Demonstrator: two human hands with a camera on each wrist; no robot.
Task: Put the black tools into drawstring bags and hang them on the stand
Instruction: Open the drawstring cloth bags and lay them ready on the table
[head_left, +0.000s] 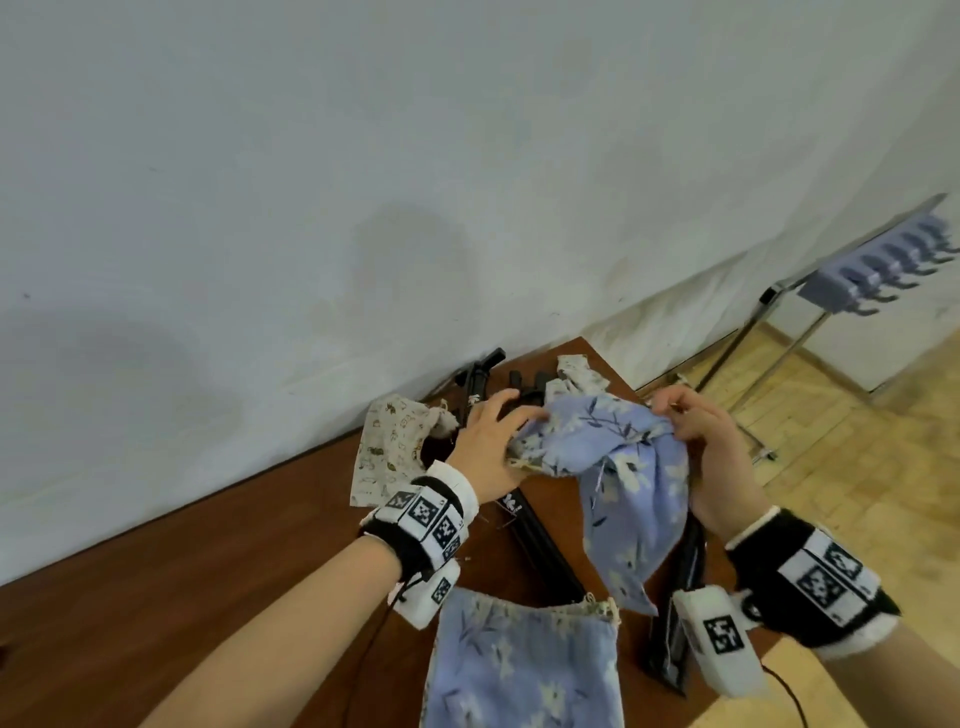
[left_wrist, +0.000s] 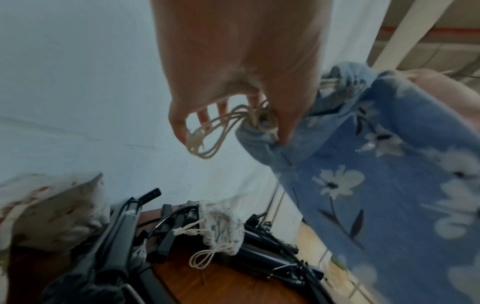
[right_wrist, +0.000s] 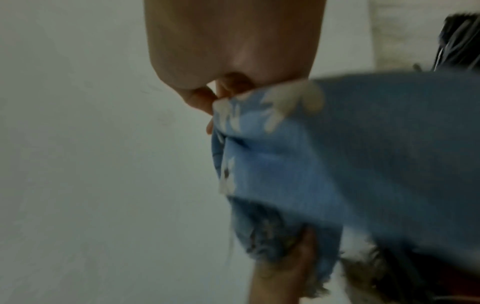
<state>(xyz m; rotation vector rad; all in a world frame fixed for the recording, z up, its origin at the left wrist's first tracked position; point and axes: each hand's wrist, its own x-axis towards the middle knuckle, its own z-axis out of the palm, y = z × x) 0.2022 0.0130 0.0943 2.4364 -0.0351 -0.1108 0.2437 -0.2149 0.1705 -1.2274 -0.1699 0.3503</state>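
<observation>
Between both grips, blue floral bag (head_left: 613, 452) held up off table (head_left: 208, 571): left hand (head_left: 488, 447) pinches its corded mouth, right hand (head_left: 711, 452) pinches opposite edge. Black tools (head_left: 540, 540) below, unbagged; stand (head_left: 878, 270) far right, bare. Barely started.

A sparsely furnished room, seemingly a makeshift work or recording space: a dark brown wooden table (head_left: 234, 561) pushed against a bare, stained whitish wall (head_left: 363, 156), yellowish wood-pattern flooring (head_left: 857, 467), and a metal-legged stand topped with a pale lilac rack of hooks (head_left: 878, 265).
</observation>
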